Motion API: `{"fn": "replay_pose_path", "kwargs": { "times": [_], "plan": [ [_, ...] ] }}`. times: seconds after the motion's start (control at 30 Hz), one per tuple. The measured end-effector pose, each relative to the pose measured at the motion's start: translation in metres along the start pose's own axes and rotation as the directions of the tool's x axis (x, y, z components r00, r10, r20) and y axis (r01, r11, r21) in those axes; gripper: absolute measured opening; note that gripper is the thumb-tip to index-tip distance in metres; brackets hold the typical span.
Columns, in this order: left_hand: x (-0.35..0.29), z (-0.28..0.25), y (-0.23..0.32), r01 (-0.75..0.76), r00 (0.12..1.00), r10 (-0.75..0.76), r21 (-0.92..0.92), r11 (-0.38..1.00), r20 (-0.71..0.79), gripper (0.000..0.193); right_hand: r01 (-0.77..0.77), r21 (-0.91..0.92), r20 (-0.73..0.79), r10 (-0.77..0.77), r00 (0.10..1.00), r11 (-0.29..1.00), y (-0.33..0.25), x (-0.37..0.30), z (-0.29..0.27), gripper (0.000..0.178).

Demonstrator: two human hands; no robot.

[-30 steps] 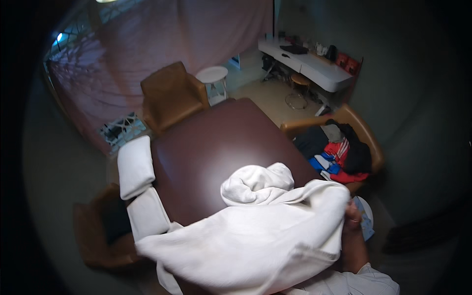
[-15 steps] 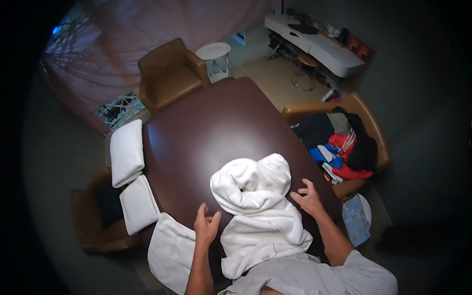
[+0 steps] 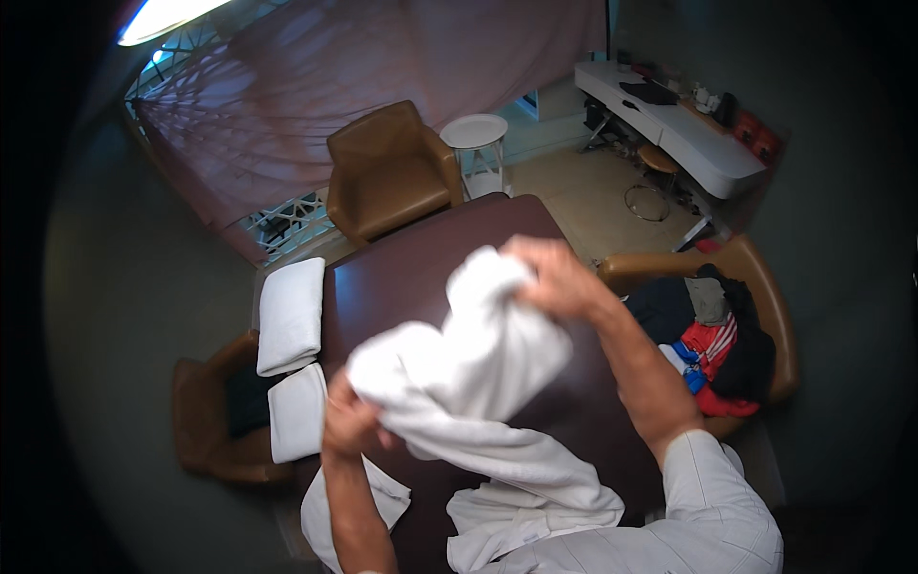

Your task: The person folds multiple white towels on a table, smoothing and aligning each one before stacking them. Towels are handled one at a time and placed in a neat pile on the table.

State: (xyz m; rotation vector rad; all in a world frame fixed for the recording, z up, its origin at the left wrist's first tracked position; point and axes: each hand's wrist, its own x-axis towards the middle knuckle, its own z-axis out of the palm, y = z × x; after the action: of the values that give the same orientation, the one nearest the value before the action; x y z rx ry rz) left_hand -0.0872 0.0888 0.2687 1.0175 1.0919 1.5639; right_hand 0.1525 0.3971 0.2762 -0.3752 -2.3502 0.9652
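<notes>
A white towel [image 3: 478, 359] is lifted over the dark red-brown table, its upper part bunched and blurred by motion. My right hand [image 3: 559, 279] grips its far corner, raised highest. At the towel's left edge, my left hand [image 3: 352, 418] is closed on the cloth, lower and nearer to me. The lower end of the towel still rests on the table against my front. Three folded white towels lie along the left table edge: a far one [image 3: 292, 316], a middle one [image 3: 298, 413] and a near one [image 3: 385, 493], partly behind my left forearm.
The table [image 3: 421, 258] has a brown armchair [image 3: 392, 182] and a small round white side table [image 3: 474, 132] beyond it. Clothes [image 3: 712, 335] are heaped on a brown armchair at right. A white desk [image 3: 669, 124] stands far right, and another brown chair [image 3: 196, 430] at left.
My hands were apart from the towel, fingers spread on either side. Now both hold it, and the bunched top has been raised and pulled open. The view has tilted up.
</notes>
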Motion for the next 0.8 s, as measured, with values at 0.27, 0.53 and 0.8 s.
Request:
{"fn": "replay_pose_path", "kwargs": {
  "times": [0.27, 0.53, 0.8],
  "plan": [
    [0.078, -0.093, -0.097, -0.022, 0.747, 0.41, 0.597, 0.802, -0.523, 0.048, -0.049, 0.226, -0.476, 0.154, 0.866, 0.973, 0.023, 0.003, 0.107, 0.069],
    [-0.07, 0.0, -0.282, 0.216, 0.929, 0.254, 0.95, 0.225, -0.271, 0.03, -0.43, -0.023, -0.004, 0.43, 0.903, 0.902, 0.023, -0.204, 0.292, 0.039],
    [-0.102, -0.022, -0.287, 0.296, 0.925, 0.162, 0.919, 0.26, -0.344, 0.019, -0.549, 0.206, -0.142, 0.58, 0.802, 0.81, 0.04, -0.2, 0.279, 0.015]
  ]
}}
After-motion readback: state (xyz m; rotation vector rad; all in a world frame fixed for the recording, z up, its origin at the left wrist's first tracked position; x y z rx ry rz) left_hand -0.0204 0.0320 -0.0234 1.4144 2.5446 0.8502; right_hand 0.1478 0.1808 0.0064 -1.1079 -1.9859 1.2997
